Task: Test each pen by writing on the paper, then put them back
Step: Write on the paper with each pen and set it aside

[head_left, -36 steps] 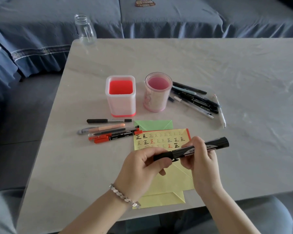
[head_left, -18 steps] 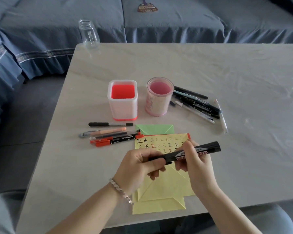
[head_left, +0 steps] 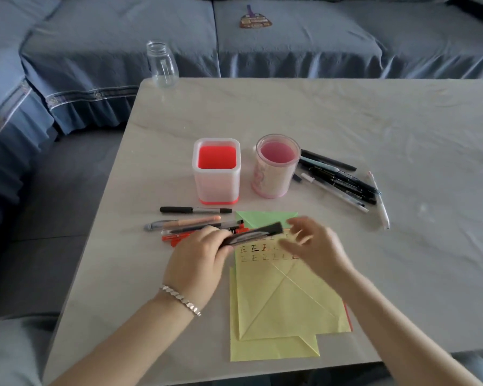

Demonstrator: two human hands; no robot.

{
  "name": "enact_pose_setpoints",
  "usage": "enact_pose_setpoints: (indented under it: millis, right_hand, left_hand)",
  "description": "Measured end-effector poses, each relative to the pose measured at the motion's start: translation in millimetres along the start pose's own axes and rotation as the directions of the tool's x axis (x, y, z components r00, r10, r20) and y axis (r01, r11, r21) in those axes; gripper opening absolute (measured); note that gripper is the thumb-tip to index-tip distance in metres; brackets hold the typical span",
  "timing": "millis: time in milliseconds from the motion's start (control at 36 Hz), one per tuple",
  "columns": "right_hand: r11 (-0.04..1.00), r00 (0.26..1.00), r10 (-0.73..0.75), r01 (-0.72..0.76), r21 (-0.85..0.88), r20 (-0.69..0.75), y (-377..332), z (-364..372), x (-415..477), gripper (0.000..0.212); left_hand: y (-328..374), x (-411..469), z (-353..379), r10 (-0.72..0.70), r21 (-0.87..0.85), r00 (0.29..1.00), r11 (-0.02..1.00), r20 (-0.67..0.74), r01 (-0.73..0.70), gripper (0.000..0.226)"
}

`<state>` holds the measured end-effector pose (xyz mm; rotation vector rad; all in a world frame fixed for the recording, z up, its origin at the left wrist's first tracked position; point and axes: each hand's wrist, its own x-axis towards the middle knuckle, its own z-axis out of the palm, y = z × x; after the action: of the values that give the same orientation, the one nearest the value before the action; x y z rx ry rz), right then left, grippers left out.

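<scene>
marker (head_left: 251,234): tilted, over far-left corner of paper (head_left: 285,302) | left hand (head_left: 200,254): fingers curled round marker | right hand (head_left: 315,246): fingers spread, blurred, empty, just right of marker | pens (head_left: 191,225): left of paper

Yellow paper (head_left: 276,302) on tabletop (head_left: 374,121): hand-written character 正, repeated in rows near its far edge.

Upper readable row: two in black, then one in red.

Row below: fainter 正 marks in pale ink, one reddish toward the right. Several are too light to be sure of.

Rest of both rows hidden behind the left hand (head_left: 198,254), the right hand (head_left: 315,246) and the marker (head_left: 251,234).

Marker barrel: pale label with print, motion-blurred, not legible.

Black pens (head_left: 343,182) right of the round pink cup (head_left: 273,174): light lettering along barrels, too small to read.

Cup wall: pink pattern, no legible text.
</scene>
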<state>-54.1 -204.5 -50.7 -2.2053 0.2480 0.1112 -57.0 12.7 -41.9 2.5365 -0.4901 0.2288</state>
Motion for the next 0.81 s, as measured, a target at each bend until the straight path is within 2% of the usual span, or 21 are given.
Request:
enact_pose_setpoints:
  millis: [56,83,111,194,278,417,528,722,806]
  right_hand:
    - [0.982,0.976,-0.054,0.014,-0.187,-0.211,12.5,-19.4,19.0,0.029]
    - [0.970,0.957,-0.060,-0.011,-0.244,-0.284,18.0,-28.6,28.0,0.029]
    - [0.954,0.944,-0.049,-0.052,-0.294,-0.326,21.7,-37.4,35.7,0.029]
    - [0.875,0.941,0.021,-0.181,-0.449,-0.338,32.8,-55.0,50.8,0.035]
    - [0.812,0.953,0.035,-0.202,-0.547,-0.300,40.4,-59.5,55.0,0.036]
    - [0.837,0.937,0.028,-0.212,-0.504,-0.348,46.1,-58.6,55.1,0.033]
    - [0.885,0.919,0.047,-0.220,-0.411,-0.391,51.4,-60.8,56.3,0.033]
    - [0.858,0.929,0.181,-0.309,-0.410,-0.322,52.8,-73.8,70.6,0.027]
    - [0.814,0.938,0.234,-0.333,-0.475,-0.256,52.8,-79.1,73.5,0.026]
  left_hand:
    - [-15.3,-2.4,1.1,-0.007,0.136,0.999,0.991,-0.052,0.014,0.019]
    - [-23.0,-4.9,3.7,-0.001,0.193,0.996,0.981,-0.089,0.019,0.014]
    - [-28.4,-8.0,5.3,-0.012,0.232,0.993,0.972,-0.114,0.038,0.019]
    - [-42.9,-16.9,11.3,-0.014,0.280,0.988,0.958,-0.153,0.057,0.030]
    - [-52.4,-20.3,15.1,-0.033,0.285,0.987,0.955,-0.156,0.077,0.030]
    - [-51.4,-17.6,23.4,-0.057,0.276,0.987,0.956,-0.151,0.098,0.035]
    - [-36.4,-12.4,25.1,-0.030,0.235,0.980,0.969,-0.197,0.077,0.025]
    - [-6.4,-4.1,21.9,-0.010,0.086,0.986,0.996,-0.169,0.025,0.026]
    - [2.9,0.3,21.2,-0.009,0.003,0.991,1.000,-0.136,0.009,0.031]
